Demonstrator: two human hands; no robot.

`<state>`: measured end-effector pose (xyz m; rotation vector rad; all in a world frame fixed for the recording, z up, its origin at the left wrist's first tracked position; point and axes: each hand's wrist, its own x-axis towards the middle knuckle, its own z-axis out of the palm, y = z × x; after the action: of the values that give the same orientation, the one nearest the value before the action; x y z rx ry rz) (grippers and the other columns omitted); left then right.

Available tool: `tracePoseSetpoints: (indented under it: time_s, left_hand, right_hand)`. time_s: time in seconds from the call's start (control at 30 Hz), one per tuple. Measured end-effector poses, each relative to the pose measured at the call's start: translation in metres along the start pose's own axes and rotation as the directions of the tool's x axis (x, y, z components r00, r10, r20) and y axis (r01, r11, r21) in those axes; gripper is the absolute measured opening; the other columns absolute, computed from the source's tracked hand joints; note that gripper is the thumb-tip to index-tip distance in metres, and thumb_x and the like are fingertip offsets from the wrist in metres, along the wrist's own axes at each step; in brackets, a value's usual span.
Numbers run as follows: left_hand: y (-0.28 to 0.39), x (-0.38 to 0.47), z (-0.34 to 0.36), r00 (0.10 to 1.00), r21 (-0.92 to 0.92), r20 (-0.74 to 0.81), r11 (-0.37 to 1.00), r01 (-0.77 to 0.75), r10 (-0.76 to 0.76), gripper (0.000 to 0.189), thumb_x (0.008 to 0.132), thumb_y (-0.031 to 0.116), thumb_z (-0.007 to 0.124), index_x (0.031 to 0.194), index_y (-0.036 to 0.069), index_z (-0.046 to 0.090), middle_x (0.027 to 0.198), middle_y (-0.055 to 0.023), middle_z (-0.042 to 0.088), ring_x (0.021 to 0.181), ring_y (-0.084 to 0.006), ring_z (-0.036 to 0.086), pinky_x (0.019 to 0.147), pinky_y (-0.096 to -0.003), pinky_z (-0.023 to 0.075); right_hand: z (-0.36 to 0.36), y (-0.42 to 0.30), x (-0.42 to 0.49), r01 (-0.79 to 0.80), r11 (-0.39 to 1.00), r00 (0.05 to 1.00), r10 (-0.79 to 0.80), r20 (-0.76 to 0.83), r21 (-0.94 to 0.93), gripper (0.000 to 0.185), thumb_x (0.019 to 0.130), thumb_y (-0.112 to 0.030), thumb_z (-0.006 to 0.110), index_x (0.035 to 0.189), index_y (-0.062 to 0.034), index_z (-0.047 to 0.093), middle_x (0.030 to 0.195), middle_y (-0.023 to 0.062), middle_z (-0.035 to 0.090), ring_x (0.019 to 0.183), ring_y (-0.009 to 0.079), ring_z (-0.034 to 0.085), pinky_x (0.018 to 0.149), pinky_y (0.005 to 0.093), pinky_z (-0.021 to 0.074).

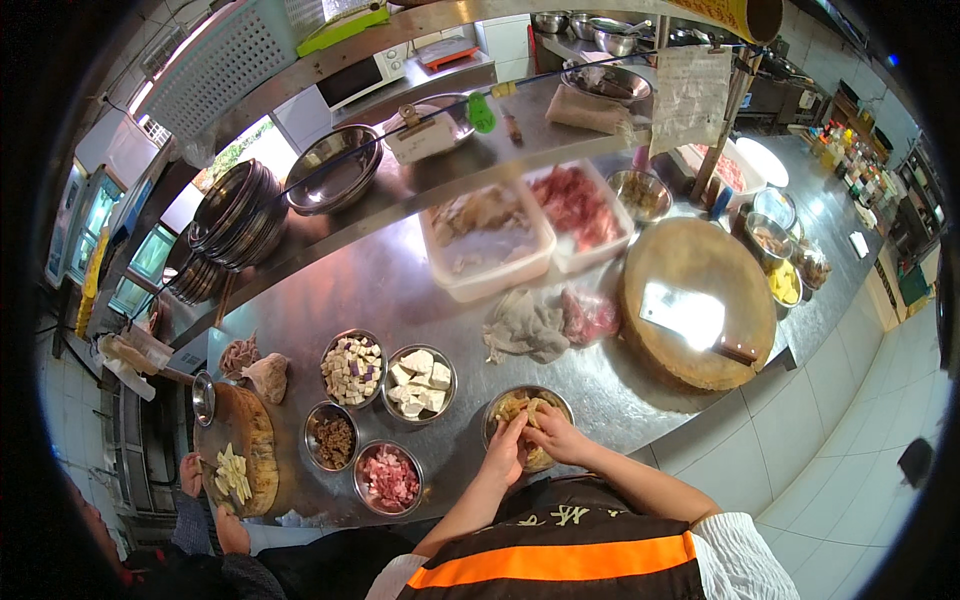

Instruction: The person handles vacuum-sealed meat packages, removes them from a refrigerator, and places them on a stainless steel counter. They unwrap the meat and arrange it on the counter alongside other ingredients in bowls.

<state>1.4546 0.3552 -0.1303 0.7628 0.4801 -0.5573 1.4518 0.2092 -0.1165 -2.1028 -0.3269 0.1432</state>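
Observation:
A steel bowl (489, 420) stands at the counter's front edge, right before me, with wet yellowish-brown food in it that may be pickled vegetable. My left hand (507, 448) and my right hand (556, 435) meet over this bowl, fingers curled around a clump of the yellowish-brown food (517, 405). To their left are a bowl of white tofu-like chunks (420, 384), a bowl of pale and purple cubes (352, 370), a bowl of brown minced food (332, 442) and a bowl of diced raw meat (388, 478).
On the right, a cleaver (682, 311) lies on a round chopping block (697, 247). Behind are a grey cloth (527, 326), bagged meat (589, 313) and plastic tubs (491, 281). At left, a co-worker's hands (231, 529) are by pale strips on another block (259, 457). A steel shelf (480, 161) overhangs the counter.

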Motion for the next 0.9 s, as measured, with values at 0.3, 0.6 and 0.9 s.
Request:
tracePoseSetpoints:
  time_s: [0.3,0.6,0.9]
  left_hand:
    - [0.015,0.008,-0.017,0.984,-0.052,0.052,0.983,0.175,-0.172,0.018,0.095,0.019,0.057,0.110,0.009,0.062,0.102,-0.0028,0.065,0.088,-0.0159,0.063,0.076,-0.0315,0.0515]
    - [0.023,0.002,-0.015,0.988,0.438,0.020,0.887,-0.143,0.150,0.025,0.088,0.011,0.065,0.111,0.007,0.055,0.100,-0.0041,0.064,0.088,-0.0145,0.062,0.074,-0.0305,0.0499]
    - [0.016,-0.005,-0.013,0.996,0.336,0.040,0.937,-0.092,0.084,0.017,0.096,0.016,0.057,0.106,0.004,0.058,0.098,-0.0019,0.062,0.085,-0.0095,0.058,0.074,-0.0238,0.0473]
  right_hand:
    - [-0.019,-0.015,0.001,0.072,0.993,0.996,-0.066,-0.058,0.094,0.029,0.093,-0.027,0.055,0.085,-0.0005,0.062,0.095,0.0176,0.054,0.095,0.0364,0.052,0.082,0.0440,0.0425]
    - [-0.015,-0.002,-0.003,-0.221,0.894,0.900,0.341,0.270,-0.390,0.030,0.089,-0.034,0.060,0.093,-0.0045,0.066,0.096,0.0168,0.061,0.090,0.0370,0.062,0.074,0.0472,0.0492]
    - [-0.008,0.003,0.007,-0.148,0.985,0.987,0.141,0.080,0.087,0.027,0.085,-0.026,0.067,0.093,-0.0004,0.066,0.084,0.0154,0.063,0.077,0.0261,0.063,0.069,0.0373,0.0493]
